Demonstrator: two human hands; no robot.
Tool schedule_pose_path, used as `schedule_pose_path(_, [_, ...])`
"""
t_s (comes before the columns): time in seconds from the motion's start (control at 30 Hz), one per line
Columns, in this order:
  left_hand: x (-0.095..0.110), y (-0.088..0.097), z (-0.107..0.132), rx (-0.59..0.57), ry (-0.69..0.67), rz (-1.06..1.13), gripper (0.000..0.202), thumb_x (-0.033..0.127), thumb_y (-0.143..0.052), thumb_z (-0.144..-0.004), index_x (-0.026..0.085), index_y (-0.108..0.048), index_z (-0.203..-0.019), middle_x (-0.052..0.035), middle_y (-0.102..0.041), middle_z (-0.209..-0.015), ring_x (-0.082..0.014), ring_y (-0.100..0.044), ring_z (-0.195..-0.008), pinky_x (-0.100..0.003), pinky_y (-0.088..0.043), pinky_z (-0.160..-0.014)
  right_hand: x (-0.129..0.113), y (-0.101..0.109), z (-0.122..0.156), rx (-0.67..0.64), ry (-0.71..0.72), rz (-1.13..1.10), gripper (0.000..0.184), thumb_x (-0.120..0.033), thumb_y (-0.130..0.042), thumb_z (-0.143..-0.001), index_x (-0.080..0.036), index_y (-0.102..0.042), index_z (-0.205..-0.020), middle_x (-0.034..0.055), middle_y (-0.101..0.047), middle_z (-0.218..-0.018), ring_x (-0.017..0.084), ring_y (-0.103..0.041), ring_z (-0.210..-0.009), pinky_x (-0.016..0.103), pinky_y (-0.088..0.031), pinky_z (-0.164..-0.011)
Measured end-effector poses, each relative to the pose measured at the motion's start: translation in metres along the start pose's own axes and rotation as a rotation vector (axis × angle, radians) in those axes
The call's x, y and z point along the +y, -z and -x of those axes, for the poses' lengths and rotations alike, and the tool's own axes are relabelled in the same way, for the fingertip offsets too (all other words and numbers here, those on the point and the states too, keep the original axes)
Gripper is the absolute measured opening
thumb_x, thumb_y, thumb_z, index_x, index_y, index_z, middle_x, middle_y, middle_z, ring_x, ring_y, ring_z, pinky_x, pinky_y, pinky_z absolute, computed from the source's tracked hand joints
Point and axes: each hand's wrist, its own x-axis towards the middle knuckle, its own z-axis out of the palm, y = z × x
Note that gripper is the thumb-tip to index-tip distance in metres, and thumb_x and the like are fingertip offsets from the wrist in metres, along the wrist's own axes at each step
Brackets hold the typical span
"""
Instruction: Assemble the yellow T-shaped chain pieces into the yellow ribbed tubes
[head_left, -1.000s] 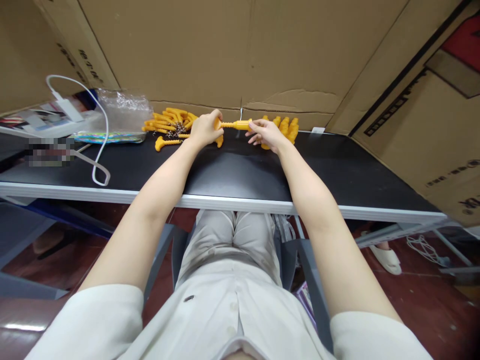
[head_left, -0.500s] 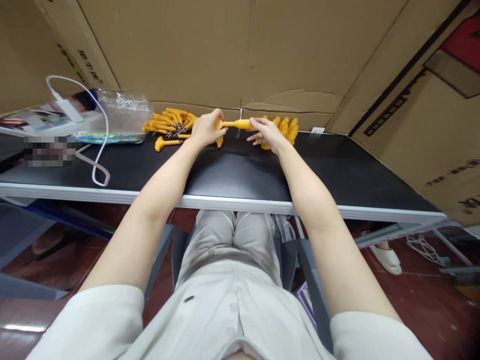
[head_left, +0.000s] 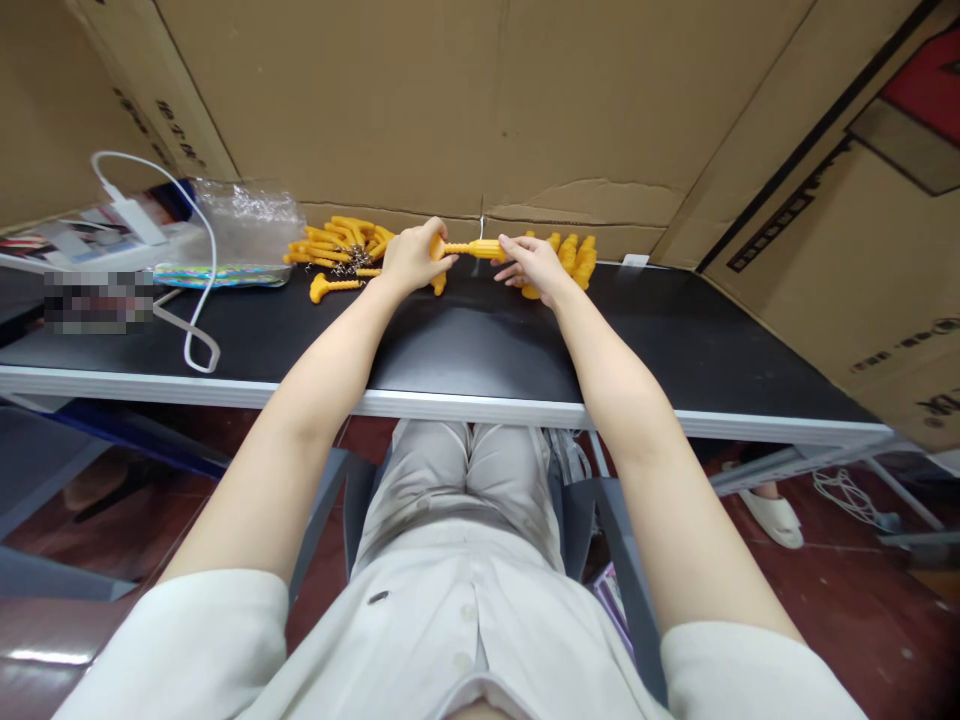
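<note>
Between my two hands, above the far part of the black table (head_left: pixel 675 350), is a yellow plastic piece (head_left: pixel 472 248) with a thin threaded end and a thicker ribbed end. My left hand (head_left: pixel 411 258) is closed on its thin left end. My right hand (head_left: pixel 531 264) pinches the thicker right end, its other fingers spread. A heap of yellow hook-shaped parts with small metal chains (head_left: pixel 341 244) lies left of my left hand, and a single yellow part (head_left: pixel 334 287) lies in front of it. Several ribbed yellow pieces (head_left: pixel 576 256) lie just behind my right hand.
A clear plastic bag (head_left: pixel 244 220) and a white charger with its cable (head_left: pixel 199 300) lie at the table's left. Cardboard walls (head_left: pixel 480 100) close in the back and right side. My legs and a grey chair sit under the table's white front edge.
Almost nothing differs. My right hand's fingers have shifted slightly on the thick end of the yellow piece; the left hand keeps its hold.
</note>
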Motion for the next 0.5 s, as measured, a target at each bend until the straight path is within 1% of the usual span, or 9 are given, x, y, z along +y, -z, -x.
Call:
schedule_pose_path(0.1, [-0.002,-0.0011,-0.0009,0.0,-0.001,0.011,0.042,0.039,-0.07,-0.093,0.023,-0.069,-0.132,-0.0118,-0.077,-0.113,-0.0357,-0.072,-0.118,-0.042,-0.055,-0.104,0.0008,0.0004,-0.0004,0.016,0.005,0.057,0.034,-0.052,-0.063,-0.111,-0.019,-0.072,-0.117,0.011,-0.083,-0.111,0.015,-0.079,-0.082,0.026,-0.062,-0.073])
schedule_pose_path(0.2, [-0.0034,-0.0019,-0.0017,-0.008,0.007,0.013,0.043,0.04,-0.07,-0.093,0.024,-0.068,-0.133,-0.0114,-0.077,-0.112,-0.0357,-0.071,-0.119,-0.042,-0.055,-0.106,0.0019,0.0011,-0.0008,0.014,0.01,0.066,0.038,-0.056,-0.065,-0.108,-0.021,-0.071,-0.122,0.0122,-0.083,-0.117,0.018,-0.082,-0.088,0.029,-0.064,-0.076])
schedule_pose_path(0.27, [-0.0042,-0.0021,-0.002,-0.01,0.004,0.015,0.044,0.04,-0.07,-0.093,0.025,-0.067,-0.134,-0.011,-0.076,-0.112,-0.0353,-0.07,-0.12,-0.041,-0.055,-0.106,0.0018,0.0013,-0.0003,0.014,0.012,0.046,0.037,-0.053,-0.069,-0.106,-0.022,-0.07,-0.126,0.0122,-0.081,-0.126,0.018,-0.082,-0.09,0.029,-0.064,-0.076])
schedule_pose_path(0.37, [-0.0045,-0.0017,-0.0018,-0.007,-0.005,0.015,0.044,0.041,-0.07,-0.093,0.026,-0.066,-0.134,-0.0104,-0.076,-0.112,-0.0346,-0.07,-0.12,-0.04,-0.055,-0.106,0.0005,0.0008,0.0008,0.015,0.017,0.006,0.03,-0.04,-0.076,-0.103,-0.023,-0.068,-0.126,0.0099,-0.078,-0.133,0.015,-0.082,-0.088,0.028,-0.063,-0.075])
schedule_pose_path(0.43, [-0.0039,-0.0011,-0.0013,-0.008,-0.002,0.009,0.043,0.041,-0.069,-0.093,0.026,-0.067,-0.133,-0.0109,-0.077,-0.112,-0.035,-0.07,-0.12,-0.04,-0.055,-0.105,-0.0001,0.0003,0.0008,0.016,0.013,-0.007,0.021,-0.032,-0.074,-0.104,-0.022,-0.068,-0.121,0.0085,-0.08,-0.127,0.012,-0.08,-0.082,0.026,-0.061,-0.075])
schedule_pose_path(0.5, [-0.003,-0.0008,-0.0008,-0.007,0.002,0.005,0.043,0.042,-0.069,-0.093,0.026,-0.069,-0.133,-0.0116,-0.077,-0.112,-0.0354,-0.071,-0.119,-0.04,-0.056,-0.105,0.0006,0.0001,-0.0003,0.015,0.008,-0.012,0.013,-0.032,-0.068,-0.108,-0.02,-0.068,-0.114,0.0082,-0.081,-0.117,0.01,-0.077,-0.075,0.026,-0.06,-0.074])
